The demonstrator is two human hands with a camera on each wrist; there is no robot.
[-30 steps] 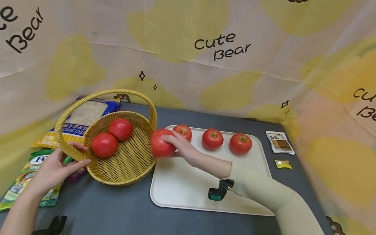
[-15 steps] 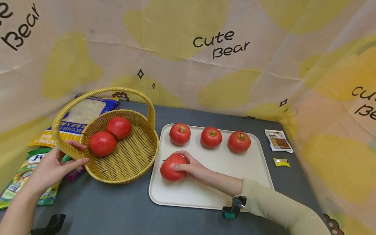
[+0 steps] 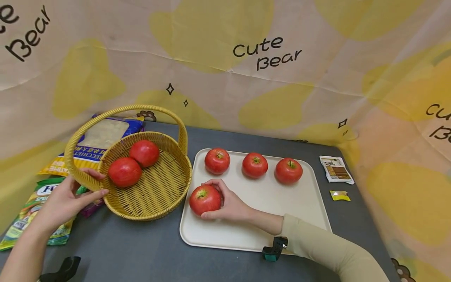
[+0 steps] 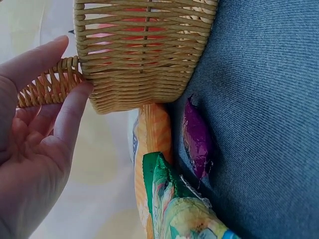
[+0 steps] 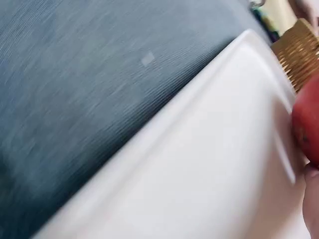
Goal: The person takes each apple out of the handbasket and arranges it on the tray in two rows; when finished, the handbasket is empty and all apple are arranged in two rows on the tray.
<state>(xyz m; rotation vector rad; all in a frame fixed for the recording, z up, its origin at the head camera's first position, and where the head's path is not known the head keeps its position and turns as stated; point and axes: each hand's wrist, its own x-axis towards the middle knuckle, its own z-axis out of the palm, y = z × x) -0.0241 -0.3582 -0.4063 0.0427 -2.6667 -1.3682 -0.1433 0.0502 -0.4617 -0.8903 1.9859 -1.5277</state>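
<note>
**Apples counted: four on tray, two in basket**

Apples numbered six in all, each round and red. Four sat on the cream rectangular plastic tray: three in a row along its far edge and one red apple with a green stem hollow at the near left corner, resting on the tray surface. Two more red apples lay in the round yellow woven wicker basket with an arched handle, which stood just left of the tray.

The right hand lay on the tray with fingers curled round the right side of the near apple, thumb below and index finger over the top, gripping it. A beige sleeve covered that forearm. The left hand held the basket's near left rim, thumb and forefinger pinching the base of the handle; the left wrist view confirmed fingers against the weave.

One dark grey table carried everything. Several printed snack packets lay partly under and behind the basket on the left. Two small sachets, one white and brown, one yellow, lay right of the tray. A cream and yellow cloth backdrop printed "Cute Bear" enclosed the table.
</note>
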